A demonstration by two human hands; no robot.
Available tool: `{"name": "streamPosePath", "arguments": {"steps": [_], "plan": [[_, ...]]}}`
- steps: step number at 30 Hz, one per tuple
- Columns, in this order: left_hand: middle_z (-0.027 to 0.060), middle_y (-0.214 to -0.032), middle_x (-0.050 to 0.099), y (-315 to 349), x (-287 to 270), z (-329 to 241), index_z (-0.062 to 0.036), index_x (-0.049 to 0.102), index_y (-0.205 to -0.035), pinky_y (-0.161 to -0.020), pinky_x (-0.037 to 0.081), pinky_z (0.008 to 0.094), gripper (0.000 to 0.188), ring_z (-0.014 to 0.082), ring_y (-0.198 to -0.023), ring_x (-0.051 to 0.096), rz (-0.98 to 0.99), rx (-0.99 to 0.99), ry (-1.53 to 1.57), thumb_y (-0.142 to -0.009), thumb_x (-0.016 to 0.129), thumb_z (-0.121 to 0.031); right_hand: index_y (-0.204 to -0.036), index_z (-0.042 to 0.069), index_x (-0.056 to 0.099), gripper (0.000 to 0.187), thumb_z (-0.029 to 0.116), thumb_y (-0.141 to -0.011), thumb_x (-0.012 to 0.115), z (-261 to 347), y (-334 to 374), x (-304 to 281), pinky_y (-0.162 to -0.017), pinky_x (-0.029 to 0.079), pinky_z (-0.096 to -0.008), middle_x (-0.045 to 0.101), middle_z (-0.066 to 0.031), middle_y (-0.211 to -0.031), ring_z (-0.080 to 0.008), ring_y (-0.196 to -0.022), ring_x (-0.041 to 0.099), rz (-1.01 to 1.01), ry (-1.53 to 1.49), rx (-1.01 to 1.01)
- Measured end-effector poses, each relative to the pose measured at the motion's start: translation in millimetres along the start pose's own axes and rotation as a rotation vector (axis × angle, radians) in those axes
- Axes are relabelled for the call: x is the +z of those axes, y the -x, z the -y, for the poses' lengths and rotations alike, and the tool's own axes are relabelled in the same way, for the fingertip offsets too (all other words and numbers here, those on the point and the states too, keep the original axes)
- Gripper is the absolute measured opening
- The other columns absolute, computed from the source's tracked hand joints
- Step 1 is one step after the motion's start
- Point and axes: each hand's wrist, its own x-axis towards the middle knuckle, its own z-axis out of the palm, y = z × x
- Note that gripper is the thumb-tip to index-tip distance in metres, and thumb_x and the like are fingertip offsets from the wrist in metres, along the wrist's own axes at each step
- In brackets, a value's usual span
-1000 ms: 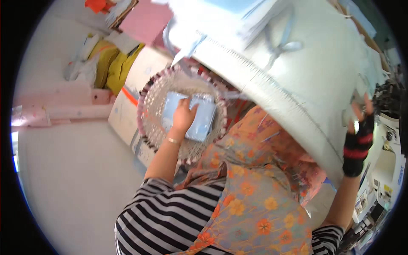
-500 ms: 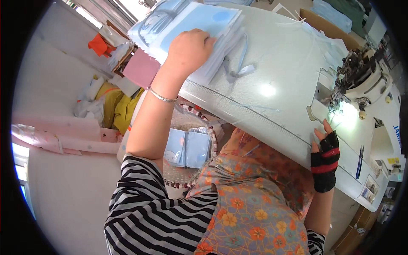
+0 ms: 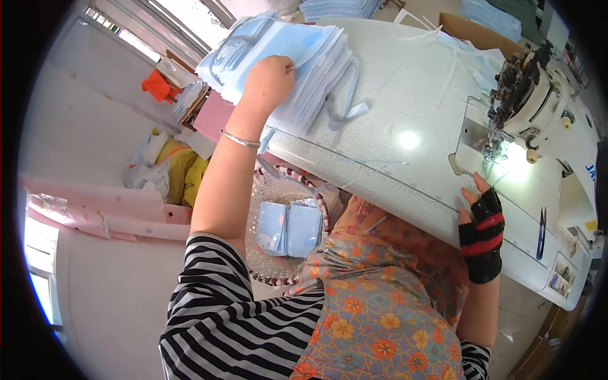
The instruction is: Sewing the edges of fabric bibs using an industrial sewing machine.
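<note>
Pinching the stack (image 3: 313, 73) with your left hand (image 3: 271, 81), likely to part it, you spread your right hand (image 3: 481, 231) on the surface (image 3: 396, 104).

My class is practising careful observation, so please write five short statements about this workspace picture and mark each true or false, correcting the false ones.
1. The left hand has its grip at the stack of pale-blue pieces. True.
2. The right hand is completely bare. False: the right hand wears a black-and-red fingerless glove.
3. The round basket holds blue pieces. True.
4. The sewing machine's light is off. False: the sewing machine has its light on.
5. The person's sleeves are striped. True.
</note>
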Motion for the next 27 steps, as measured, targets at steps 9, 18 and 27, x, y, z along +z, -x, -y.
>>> {"name": "streamPosePath", "arguments": {"steps": [9, 18, 27], "plan": [[0.02, -0.092, 0.069, -9.9, -15.1, 14.6, -0.0058, 0.071, -0.099, -0.081, 0.052, 0.0436, 0.025, 0.0372, -0.089, 0.066, -0.049, 0.115, 0.084, -0.08, 0.056, -0.012, -0.103, 0.0, 0.067, 0.032, -0.006, -0.071, 0.063, -1.3, 0.9, -2.8, -0.098, 0.047, -0.0416, 0.056, -0.0175, -0.133, -0.035, -0.118, 0.057, -0.001, 0.025, -0.034], [0.0211, -0.098, 0.064, 62.0, -14.9, -165.9, -0.0017, 0.062, -0.114, -0.08, 0.05, 0.0468, 0.036, 0.0397, -0.089, 0.062, 0.203, 0.679, 0.309, -0.08, 0.054, -0.008, -0.107, 0.006, 0.066, 0.036, -0.005, -0.073, 0.062, 3.2, 1.1, -5.9, -0.099, 0.047, -0.0415, 0.057, -0.0183, -0.131, -0.0355, -0.117, 0.057, -0.11, -0.021, 0.035], [0.0211, -0.093, 0.063, 91.2, 43.5, -246.0, -0.0003, 0.061, -0.098, -0.074, 0.051, 0.0468, 0.029, 0.0386, -0.086, 0.062, 0.629, 0.698, 0.373, -0.083, 0.063, -0.025, -0.111, 0.007, 0.065, 0.035, -0.003, -0.078, 0.06, -19.2, 7.6, -11.2, -0.102, 0.044, -0.0458, 0.06, -0.0147, -0.125, -0.036, -0.12, 0.054, 0.075, 0.152, -0.045]]}}
